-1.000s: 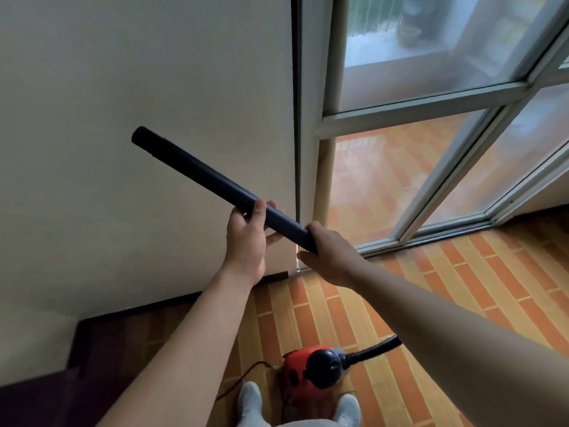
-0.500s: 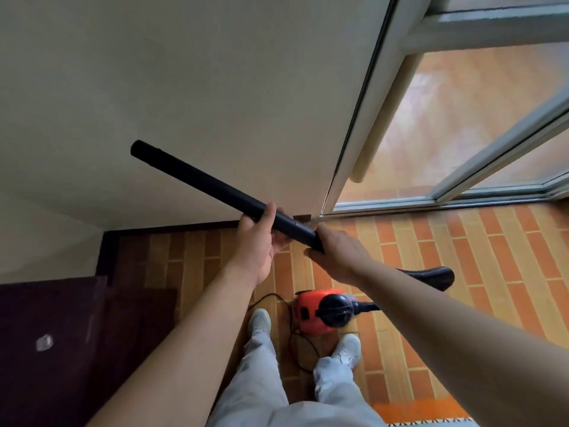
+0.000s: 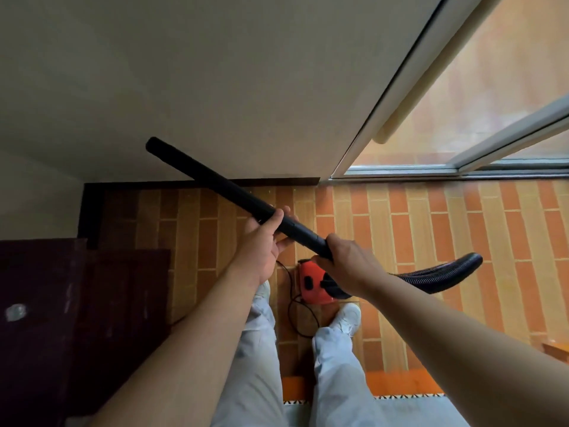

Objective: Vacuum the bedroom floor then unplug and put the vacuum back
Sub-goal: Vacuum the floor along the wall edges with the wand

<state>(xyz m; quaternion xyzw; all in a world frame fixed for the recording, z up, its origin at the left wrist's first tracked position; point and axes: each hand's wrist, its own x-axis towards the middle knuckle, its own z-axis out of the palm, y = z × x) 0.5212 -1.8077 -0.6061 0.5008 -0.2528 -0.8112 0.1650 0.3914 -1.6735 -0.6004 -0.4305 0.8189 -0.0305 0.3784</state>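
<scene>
Head view: the black wand (image 3: 234,195) is held up off the floor (image 3: 431,226), gripped mid-tube by the left hand (image 3: 261,241) and at the hose end by the right hand (image 3: 348,266), fingers (image 3: 284,243) wrapped round it. The red vacuum (image 3: 314,285) is parked between the feet with its cord (image 3: 292,306) trailing. Unplugging and putting away look not yet done.

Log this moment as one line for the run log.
left hand grips tube | right hand grips tube near hose | vacuum on floor

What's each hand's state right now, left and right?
Left hand: grips the long black plastic vacuum tube, mid-length.
Right hand: grips that tube's lower end, by the black ribbed hose.
</scene>
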